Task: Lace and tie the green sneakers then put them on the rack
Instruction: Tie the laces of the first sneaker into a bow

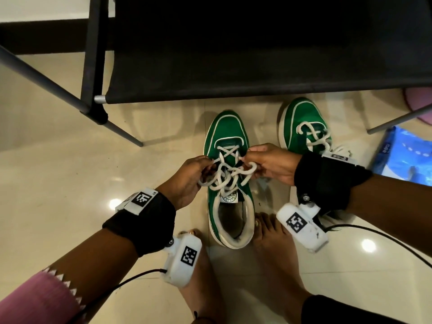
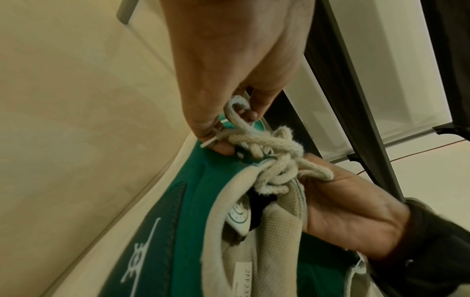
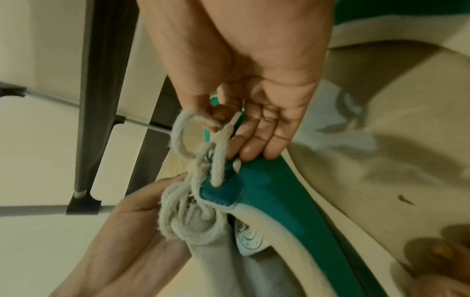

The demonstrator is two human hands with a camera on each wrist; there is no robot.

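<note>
A green sneaker (image 1: 228, 136) with cream laces (image 1: 228, 174) stands on the floor in front of me, toe pointing away. My left hand (image 1: 190, 176) pinches a lace loop (image 2: 237, 112) and its end on the shoe's left side. My right hand (image 1: 268, 164) pinches the other lace loop (image 3: 178, 132) on the right side. The laces cross in a loose knot (image 2: 277, 152) over the tongue (image 1: 229, 197). A second green sneaker (image 1: 304, 122) stands to the right, laced, its heel hidden behind my right wrist. The black fabric rack (image 1: 257, 66) stands just beyond both shoes.
The rack's black leg (image 1: 92, 66) and grey metal bars (image 1: 58, 87) stand at the left. A blue packet (image 1: 406, 155) lies on the tiled floor at the right, near a pink object (image 1: 420, 101). My bare feet (image 1: 273, 249) flank the sneaker's heel. Cables trail from both wrist cameras.
</note>
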